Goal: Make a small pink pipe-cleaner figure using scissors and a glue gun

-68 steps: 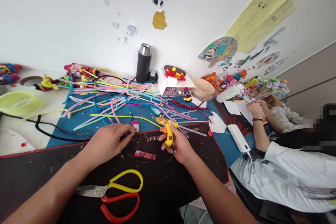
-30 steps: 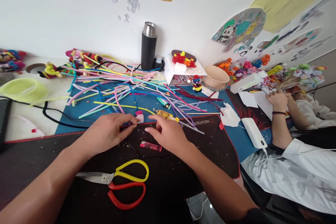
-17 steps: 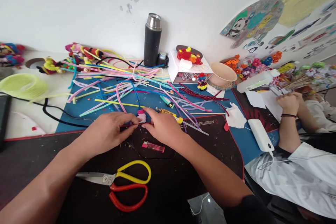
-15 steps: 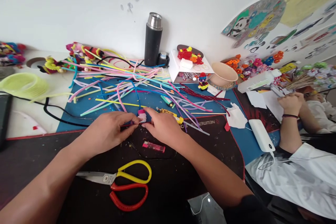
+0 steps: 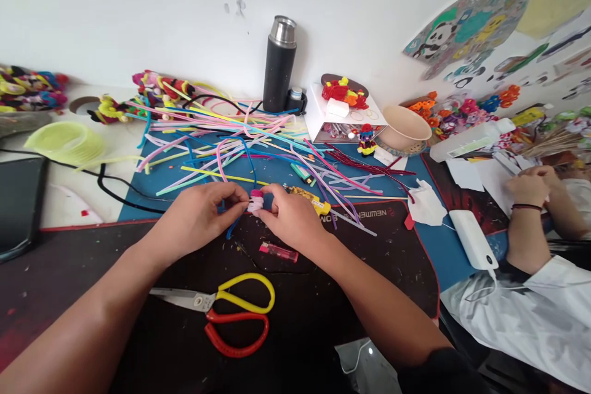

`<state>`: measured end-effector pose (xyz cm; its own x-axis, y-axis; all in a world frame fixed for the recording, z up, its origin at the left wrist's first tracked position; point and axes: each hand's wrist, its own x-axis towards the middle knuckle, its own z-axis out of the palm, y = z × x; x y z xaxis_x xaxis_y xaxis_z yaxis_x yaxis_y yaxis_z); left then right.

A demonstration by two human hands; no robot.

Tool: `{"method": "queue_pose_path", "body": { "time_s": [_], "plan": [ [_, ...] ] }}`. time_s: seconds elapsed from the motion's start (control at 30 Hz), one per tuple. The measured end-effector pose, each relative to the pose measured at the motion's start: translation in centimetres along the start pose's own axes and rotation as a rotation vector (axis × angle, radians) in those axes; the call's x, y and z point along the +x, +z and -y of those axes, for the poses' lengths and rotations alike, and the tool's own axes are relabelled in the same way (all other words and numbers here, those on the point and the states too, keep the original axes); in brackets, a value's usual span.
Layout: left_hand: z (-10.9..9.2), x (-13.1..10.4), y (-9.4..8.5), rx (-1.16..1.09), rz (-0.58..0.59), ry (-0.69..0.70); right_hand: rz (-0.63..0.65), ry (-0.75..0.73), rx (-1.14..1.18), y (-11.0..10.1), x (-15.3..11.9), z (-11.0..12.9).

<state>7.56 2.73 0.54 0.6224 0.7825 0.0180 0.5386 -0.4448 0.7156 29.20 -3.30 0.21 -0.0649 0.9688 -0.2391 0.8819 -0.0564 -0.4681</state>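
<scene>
Between my hands is a small pink-and-white wound pipe-cleaner piece (image 5: 256, 202), with a blue pipe cleaner (image 5: 252, 163) rising behind it. My right hand (image 5: 293, 215) grips its right side between thumb and fingers. At its left side my left hand (image 5: 205, 218) is closed in a pinch, fingertips against the piece near a tiny dark bit. A blue end hangs below the left fingertips. Under the hands lies a pink lighter (image 5: 279, 252) on the black mat (image 5: 305, 308). Nearer me are scissors (image 5: 210, 308) with one yellow and one red handle, blades pointing left.
Many loose pipe cleaners (image 5: 221, 114) spread behind the hands. A yellow glue gun (image 5: 318, 202) lies right of them. A black flask (image 5: 279, 68), a white box (image 5: 318, 112) and a beige bowl (image 5: 404, 126) stand at the back. A co-worker's hand (image 5: 529, 188) is far right.
The view has shifted, so everything sits a little further right. The wound piece shows more fully between my fingers, and a blue end now shows below my left fingertips.
</scene>
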Motion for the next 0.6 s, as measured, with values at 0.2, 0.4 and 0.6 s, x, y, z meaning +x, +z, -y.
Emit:
{"method": "queue_pose_path", "body": {
  "time_s": [0.2, 0.4, 0.6],
  "plan": [
    [-0.31, -0.02, -0.05, -0.028, 0.021, -0.036, 0.02, -0.023, 0.004, 0.42, -0.67, 0.36],
    [-0.28, 0.11, -0.33, 0.056, 0.078, -0.051, 0.048, -0.025, -0.022, 0.6, -0.86, 0.48],
    [0.17, 0.07, 0.17, 0.097, 0.058, -0.052, 0.046, -0.042, -0.039, 0.78, -0.81, 0.51]
  ]
}}
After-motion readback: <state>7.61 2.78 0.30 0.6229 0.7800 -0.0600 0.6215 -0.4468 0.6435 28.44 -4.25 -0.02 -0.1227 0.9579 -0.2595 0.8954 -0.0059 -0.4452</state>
